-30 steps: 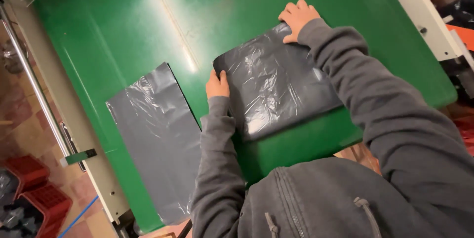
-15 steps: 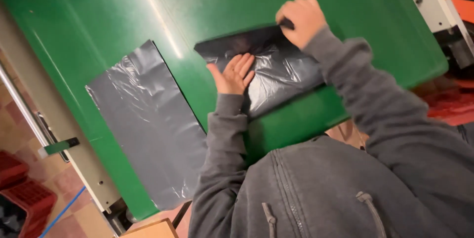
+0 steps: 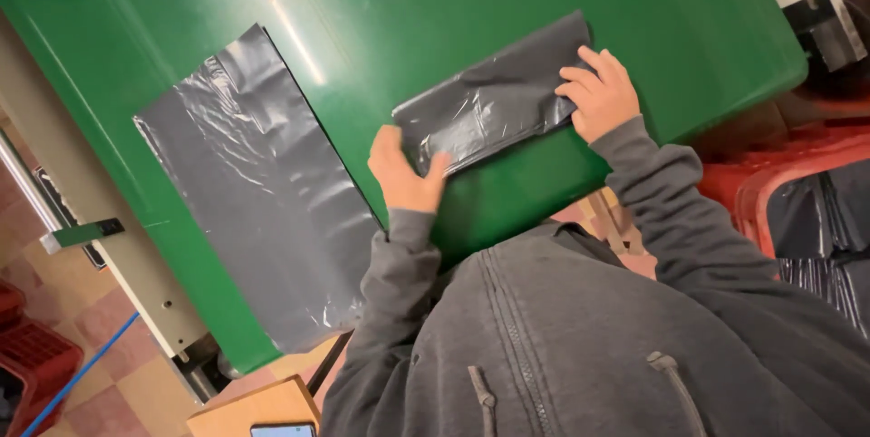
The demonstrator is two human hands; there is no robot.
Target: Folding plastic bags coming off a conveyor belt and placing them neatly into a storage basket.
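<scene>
I count two grey plastic bags on the green table (image 3: 544, 2), and two hands at work, both on the same bag. The folded bag (image 3: 485, 106) lies as a narrow strip slanting across the middle of the table, its near long edge close to the table's front edge. My left hand (image 3: 403, 179) sits at the strip's lower left end, thumb up along the end and fingers curled over the corner, so it is pinching that end of the plastic rather than lying flat. My right hand (image 3: 598, 92) presses on the upper right end with fingers spread fairly wide and flat on the film; I cannot tell whether anything is caught under the palm. The second one, the flat bag (image 3: 263, 192), is spread out full length to the left, well apart from the strip at the top but coming near my left wrist lower down, and its lower end hangs over the table's front edge. Between the two bags runs a bare green wedge, and beyond the folded strip the table is open green all the way to the far side, with a bright streak of light across it. To the right the table ends just past my right hand, where one red crate (image 3: 797, 183) holds more dark film. At the left edge runs a pale metal frame (image 3: 100, 219).
</scene>
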